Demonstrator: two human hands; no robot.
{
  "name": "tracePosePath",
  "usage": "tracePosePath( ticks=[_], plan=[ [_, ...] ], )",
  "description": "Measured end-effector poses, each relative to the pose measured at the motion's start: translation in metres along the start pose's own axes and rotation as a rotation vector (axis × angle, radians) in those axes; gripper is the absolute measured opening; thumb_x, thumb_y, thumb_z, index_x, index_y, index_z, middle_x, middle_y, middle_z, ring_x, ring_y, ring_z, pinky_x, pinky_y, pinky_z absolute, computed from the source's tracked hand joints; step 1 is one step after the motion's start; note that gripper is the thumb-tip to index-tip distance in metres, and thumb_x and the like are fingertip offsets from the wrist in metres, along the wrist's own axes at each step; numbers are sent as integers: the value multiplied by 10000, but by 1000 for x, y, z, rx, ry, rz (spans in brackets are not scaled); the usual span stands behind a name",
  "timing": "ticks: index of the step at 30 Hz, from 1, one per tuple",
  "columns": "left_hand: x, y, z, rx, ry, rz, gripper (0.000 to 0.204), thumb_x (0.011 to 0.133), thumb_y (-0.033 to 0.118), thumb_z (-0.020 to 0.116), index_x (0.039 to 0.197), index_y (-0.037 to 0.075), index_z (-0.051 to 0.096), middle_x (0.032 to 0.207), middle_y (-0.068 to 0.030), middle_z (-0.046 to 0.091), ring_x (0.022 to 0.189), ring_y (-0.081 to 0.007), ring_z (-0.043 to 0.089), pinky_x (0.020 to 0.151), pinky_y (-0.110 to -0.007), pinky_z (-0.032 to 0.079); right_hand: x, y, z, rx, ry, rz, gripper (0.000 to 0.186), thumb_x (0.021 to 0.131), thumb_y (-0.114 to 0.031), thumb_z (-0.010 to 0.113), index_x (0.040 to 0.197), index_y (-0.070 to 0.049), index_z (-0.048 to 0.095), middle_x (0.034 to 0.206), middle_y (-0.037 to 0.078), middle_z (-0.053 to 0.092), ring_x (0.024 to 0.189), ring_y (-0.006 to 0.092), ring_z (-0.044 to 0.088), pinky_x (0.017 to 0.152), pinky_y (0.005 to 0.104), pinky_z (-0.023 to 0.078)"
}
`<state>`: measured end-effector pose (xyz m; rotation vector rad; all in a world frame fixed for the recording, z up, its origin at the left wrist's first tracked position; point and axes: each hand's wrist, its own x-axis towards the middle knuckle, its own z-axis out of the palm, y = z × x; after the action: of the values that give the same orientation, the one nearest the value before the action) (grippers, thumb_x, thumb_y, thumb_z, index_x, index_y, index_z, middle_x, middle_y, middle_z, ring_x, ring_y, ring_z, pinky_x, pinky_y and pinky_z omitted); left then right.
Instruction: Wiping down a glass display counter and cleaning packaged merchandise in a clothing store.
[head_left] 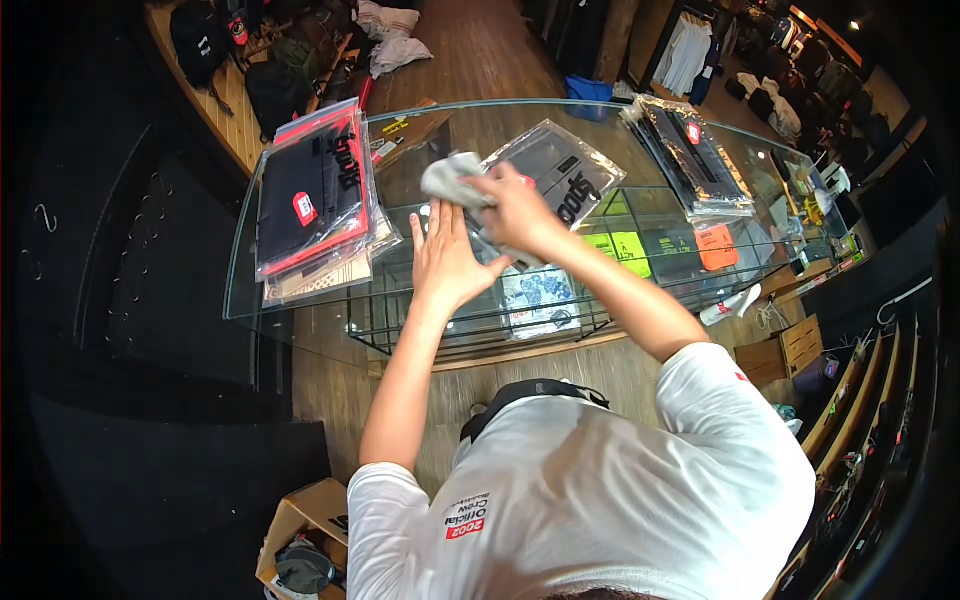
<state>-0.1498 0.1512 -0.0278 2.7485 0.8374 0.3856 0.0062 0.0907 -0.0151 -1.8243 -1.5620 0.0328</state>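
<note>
My right hand (522, 212) grips a bunched pale grey-white cloth (455, 178) over the glass top of the display counter (420, 115). My left hand (450, 262) lies flat, fingers stretched out and thumb spread, with its fingertips close to the cloth. Whether they touch it I cannot tell. Partly behind my right hand and wrist is a dark garment in a clear plastic bag (570, 165), lying at a slant. What lies directly beneath my hands is mostly hidden.
A stack of bagged black and red garments (310, 190) sits on the counter's left end, another bagged stack (690, 155) towards its right. Green folded items (630, 252) and an orange one (716, 246) show through the glass. A cardboard box (285, 535) stands on the floor at lower left.
</note>
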Motion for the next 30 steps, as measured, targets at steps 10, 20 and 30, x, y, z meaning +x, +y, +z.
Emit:
tracePosePath(
  ticks=[10,20,30],
  plan=[
    [9,13,-3,-23,49,9,1202,760,726,690,1524,-113,294,1634,-241,262,1558,-293,175,1266,-500,33,73,114,-55,-399,165,401,585,763,-115,725,1340,-177,649,1247,217,600,1103,378,642,949,455,532],
    [3,11,-4,-17,103,8,1202,758,739,681,1517,-115,309,1627,-244,279,1556,-294,183,1266,-500,39,-3,72,-83,-240,-18,263,578,690,-40,733,1257,-136,676,1168,215,588,1098,414,627,969,461,529],
    [3,12,1,19,75,-15,1180,762,715,697,1513,-112,318,1609,-249,314,1544,-314,218,1260,-521,67,62,30,-5,-119,-115,19,580,715,-71,726,1291,-92,656,1257,250,574,1153,424,611,979,454,529]
  ],
)
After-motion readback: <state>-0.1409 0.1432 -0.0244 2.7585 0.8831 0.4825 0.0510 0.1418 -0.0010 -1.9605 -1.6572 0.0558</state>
